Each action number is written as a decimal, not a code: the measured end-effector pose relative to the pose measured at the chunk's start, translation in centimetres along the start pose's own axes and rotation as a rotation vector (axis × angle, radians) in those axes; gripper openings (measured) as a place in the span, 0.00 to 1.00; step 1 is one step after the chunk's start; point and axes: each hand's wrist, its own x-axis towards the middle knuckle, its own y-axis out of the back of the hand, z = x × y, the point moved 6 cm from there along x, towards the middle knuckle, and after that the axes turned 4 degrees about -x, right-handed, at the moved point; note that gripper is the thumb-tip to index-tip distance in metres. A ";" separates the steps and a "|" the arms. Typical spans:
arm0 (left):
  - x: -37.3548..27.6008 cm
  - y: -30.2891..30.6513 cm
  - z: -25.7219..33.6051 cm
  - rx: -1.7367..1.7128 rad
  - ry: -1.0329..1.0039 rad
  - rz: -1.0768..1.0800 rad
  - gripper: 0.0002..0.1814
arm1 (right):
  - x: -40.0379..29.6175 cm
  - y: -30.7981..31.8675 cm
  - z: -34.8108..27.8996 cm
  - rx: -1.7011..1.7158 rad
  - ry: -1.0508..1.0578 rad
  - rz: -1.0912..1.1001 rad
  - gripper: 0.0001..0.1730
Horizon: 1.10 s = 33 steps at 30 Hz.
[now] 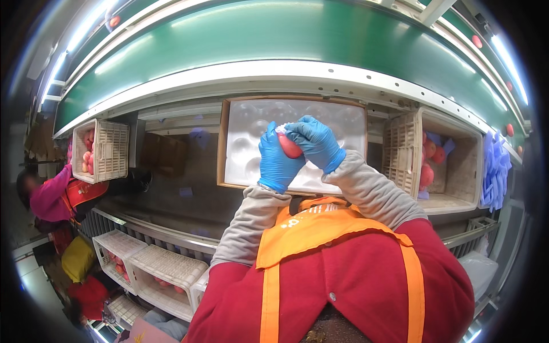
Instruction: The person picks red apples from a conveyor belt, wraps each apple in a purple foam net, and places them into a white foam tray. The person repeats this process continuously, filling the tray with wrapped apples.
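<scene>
My left hand [278, 165], in a blue glove, is wrapped around a red apple [290, 146]. White foam netting [283, 127] shows at the far end of the apple. The bent fingers of my right hand [316, 139], gloved alike, pinch this netting and press against the apple. Both hands are above a cardboard box [221, 150] holding a white moulded tray [240, 141] with round hollows. The hollows I can see hold no fruit; my hands and forearms hide part of the tray.
A green conveyor belt [257, 36] runs beyond the box behind a white metal rail [274, 68]. A plastic crate [463, 171] with apples stands right, beside hanging bluish-purple sheets [495, 171]. Another crate [111, 150] and a person [49, 195] are left. More crates [167, 261] stand behind me.
</scene>
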 end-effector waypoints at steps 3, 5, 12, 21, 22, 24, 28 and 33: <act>0.3 0.1 -0.3 0.002 0.096 -0.041 0.59 | 0.0 0.2 0.1 0.014 -0.059 -0.017 0.18; 0.6 0.6 0.2 0.017 0.165 -0.047 0.59 | -0.2 0.3 1.3 0.050 -0.085 0.099 0.24; 1.9 1.9 0.0 -0.662 0.233 -0.147 0.37 | -3.3 -3.2 5.4 1.372 -0.983 -0.097 0.30; 1.0 -0.6 -0.9 -1.013 0.279 -0.010 0.30 | -3.2 -3.9 4.0 1.501 -1.003 -0.146 0.32; 1.0 -0.7 -1.0 -1.023 0.298 -0.010 0.30 | -3.3 -3.9 3.9 1.519 -1.003 -0.147 0.33; 1.0 -1.3 -1.5 -1.137 0.332 -0.036 0.30 | -3.5 -4.1 3.8 1.574 -1.011 -0.143 0.34; 0.8 -1.5 -1.3 -1.228 0.328 -0.052 0.28 | -3.5 -4.4 4.1 1.597 -1.012 -0.128 0.35; 1.3 -0.7 -1.5 -0.977 0.289 0.067 0.27 | -3.2 -4.8 4.8 1.468 -0.973 -0.086 0.34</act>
